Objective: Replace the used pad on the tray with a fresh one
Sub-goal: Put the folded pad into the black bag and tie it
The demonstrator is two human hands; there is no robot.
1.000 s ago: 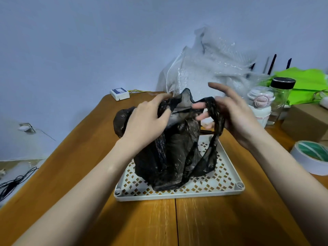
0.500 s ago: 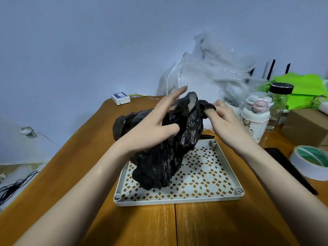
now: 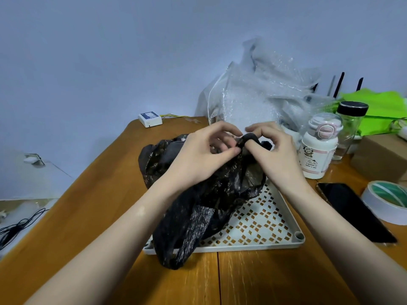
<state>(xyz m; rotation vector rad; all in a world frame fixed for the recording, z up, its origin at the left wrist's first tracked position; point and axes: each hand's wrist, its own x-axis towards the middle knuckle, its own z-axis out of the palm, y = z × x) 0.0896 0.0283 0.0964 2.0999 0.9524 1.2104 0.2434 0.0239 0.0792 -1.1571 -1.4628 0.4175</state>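
Wooden desk (image 3: pixel 110 194), white tray (image 3: pixel 275 230). Both hands, left (image 3: pixel 198 159) and right (image 3: pixel 271 150), pinch bag (image 3: pixel 204 201) top. Bag looks thin, limp, crinkly; best held by gathered handles.

Crinkled glossy black plastic bag (image 3: pixel 198 194) on a matt perforated plastic tray (image 3: pixel 264 225).

Tray (image 3: pixel 284 219) sits mid-table (image 3: pixel 105 194), near edge toward the person. Bag (image 3: pixel 198 205) lies on the tray's left half, spilling over its front-left corner onto the table. Both hands meet above the bag's top: left hand (image 3: pixel 198 157), right hand (image 3: pixel 271 148), each with a grip on the bag. Right of tray: phone (image 3: pixel 352 212), then tape roll (image 3: pixel 389 201). Behind phone: bottle (image 3: pixel 319 148), jar (image 3: pixel 350 128) behind that, cardboard box (image 3: pixel 383 157) further right. Bubble wrap (image 3: pixel 253 93) piled behind the tray. Small box (image 3: pixel 150 119) at far-left corner.
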